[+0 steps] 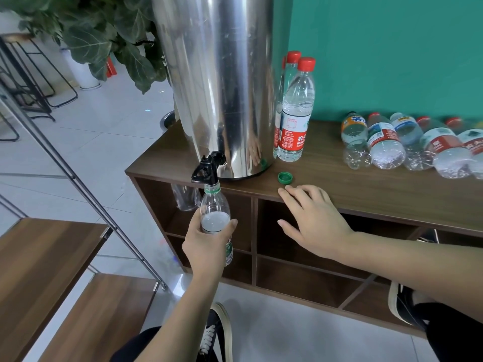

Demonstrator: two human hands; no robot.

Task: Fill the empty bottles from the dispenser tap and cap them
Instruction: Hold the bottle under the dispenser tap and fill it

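My left hand (pixel 206 244) grips a clear plastic bottle (pixel 214 210) with a green neck ring, held upright with its mouth right under the black tap (pixel 206 169) of the tall steel dispenser (pixel 222 87). The bottle holds water up to about its shoulder. Its green cap (pixel 285 177) lies open side up on the brown cabinet top (pixel 366 189), just beyond my right hand (pixel 311 220). That hand is open, fingers spread, its fingertips resting on the cabinet's front edge.
Two or three capped red-label bottles (pixel 296 111) stand right of the dispenser. Several empty bottles (pixel 407 145) lie in a row at the back right against the green wall. Open cubby shelves sit below; wooden steps (pixel 44 270) and a metal rail are to the left.
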